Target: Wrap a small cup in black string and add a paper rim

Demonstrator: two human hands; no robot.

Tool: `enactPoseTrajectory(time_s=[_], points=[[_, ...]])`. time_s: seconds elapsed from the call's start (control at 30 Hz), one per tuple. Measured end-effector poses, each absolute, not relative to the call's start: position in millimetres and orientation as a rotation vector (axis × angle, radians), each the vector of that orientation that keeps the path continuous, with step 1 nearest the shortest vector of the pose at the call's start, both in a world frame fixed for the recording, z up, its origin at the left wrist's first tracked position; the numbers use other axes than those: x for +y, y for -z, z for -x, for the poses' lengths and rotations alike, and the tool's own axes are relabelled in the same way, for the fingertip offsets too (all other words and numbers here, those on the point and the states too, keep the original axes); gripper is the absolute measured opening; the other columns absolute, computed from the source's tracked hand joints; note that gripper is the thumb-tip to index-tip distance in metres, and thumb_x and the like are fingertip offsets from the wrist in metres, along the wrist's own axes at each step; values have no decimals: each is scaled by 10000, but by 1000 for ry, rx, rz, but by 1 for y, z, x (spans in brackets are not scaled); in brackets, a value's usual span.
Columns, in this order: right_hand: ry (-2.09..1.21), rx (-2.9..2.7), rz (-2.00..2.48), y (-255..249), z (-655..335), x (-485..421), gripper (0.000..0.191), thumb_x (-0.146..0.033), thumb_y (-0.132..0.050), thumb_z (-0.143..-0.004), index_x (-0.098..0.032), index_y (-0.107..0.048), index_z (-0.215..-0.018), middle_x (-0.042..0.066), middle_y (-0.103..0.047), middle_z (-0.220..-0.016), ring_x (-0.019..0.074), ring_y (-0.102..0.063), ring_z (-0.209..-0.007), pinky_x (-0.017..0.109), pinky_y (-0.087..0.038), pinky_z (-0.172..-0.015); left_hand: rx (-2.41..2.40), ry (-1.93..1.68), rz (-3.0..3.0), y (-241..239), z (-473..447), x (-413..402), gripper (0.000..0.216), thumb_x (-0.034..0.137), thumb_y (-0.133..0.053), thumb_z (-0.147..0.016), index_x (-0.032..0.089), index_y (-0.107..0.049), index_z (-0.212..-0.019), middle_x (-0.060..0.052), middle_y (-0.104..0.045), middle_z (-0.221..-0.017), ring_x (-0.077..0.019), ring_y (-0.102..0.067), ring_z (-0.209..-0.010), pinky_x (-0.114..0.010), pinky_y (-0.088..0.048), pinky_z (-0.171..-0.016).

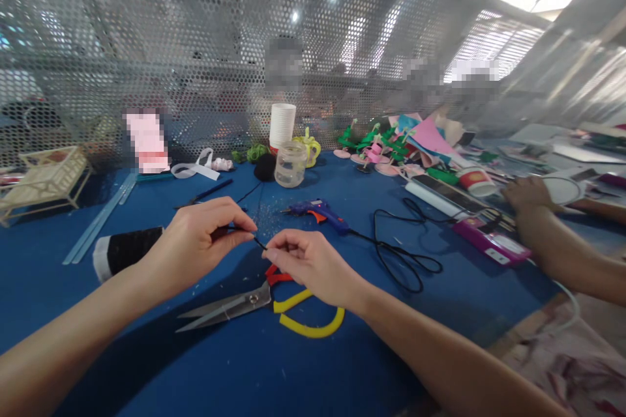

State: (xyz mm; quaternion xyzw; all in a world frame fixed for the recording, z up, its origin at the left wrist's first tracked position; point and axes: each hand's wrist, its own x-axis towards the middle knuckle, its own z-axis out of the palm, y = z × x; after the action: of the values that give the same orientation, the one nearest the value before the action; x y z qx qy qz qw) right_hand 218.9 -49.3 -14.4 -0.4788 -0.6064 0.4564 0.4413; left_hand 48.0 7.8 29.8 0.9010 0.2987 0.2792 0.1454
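My left hand (203,238) and my right hand (308,264) meet above the blue table (244,365), both pinched on a thin black strand (258,242) that runs between their fingertips. A black thread leads away from them toward a black ball of yarn (265,167) at the back. Right under my right hand lie scissors (244,305) with yellow and red handles, blades pointing left. A black-wound spool (124,251) lies beside my left wrist.
A blue glue gun (317,212) with a looped black cord (401,254) lies to the right. A clear jar (290,164), stacked white cups (282,125), a small wooden frame (46,179) and coloured foam pieces (391,143) stand further back. Another person's hand (531,199) works at the right by a pink box (491,244).
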Motion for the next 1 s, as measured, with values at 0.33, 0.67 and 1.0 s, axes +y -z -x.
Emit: enactPoseTrajectory(time_s=[0.33, 0.67, 1.0], points=[[-979, -1563, 1220, 9, -221, -52, 100, -233, -523, -757, -155, -564, -711, -15, -532, -612, 67, -456, -506, 190, -393, -475, 963, -718, -2572, -29, -48, 12, 158, 282, -512, -752, 178, -626, -717, -9, -631, -725, -120, -548, -637, -214, -417, -594], [-707, -1617, 1261, 15, -222, -49, 110, -220, -504, -766, -160, -581, -716, 0, -557, -610, 100, -499, -550, 214, -418, -506, 904, -583, -2600, -35, -48, 6, 157, 273, -484, -771, 185, -590, -696, 9, -601, -697, -106, -526, -612, -200, -395, -567], [-497, -1900, 1210, 15, -222, -52, 138, -119, -482, -756, -169, -592, -690, 6, -578, -630, 102, -507, -562, 213, -402, -536, 787, -627, -2673, -32, -49, 5, 160, 224, -424, -802, 179, -556, -724, -7, -574, -738, -111, -508, -650, -208, -397, -586]])
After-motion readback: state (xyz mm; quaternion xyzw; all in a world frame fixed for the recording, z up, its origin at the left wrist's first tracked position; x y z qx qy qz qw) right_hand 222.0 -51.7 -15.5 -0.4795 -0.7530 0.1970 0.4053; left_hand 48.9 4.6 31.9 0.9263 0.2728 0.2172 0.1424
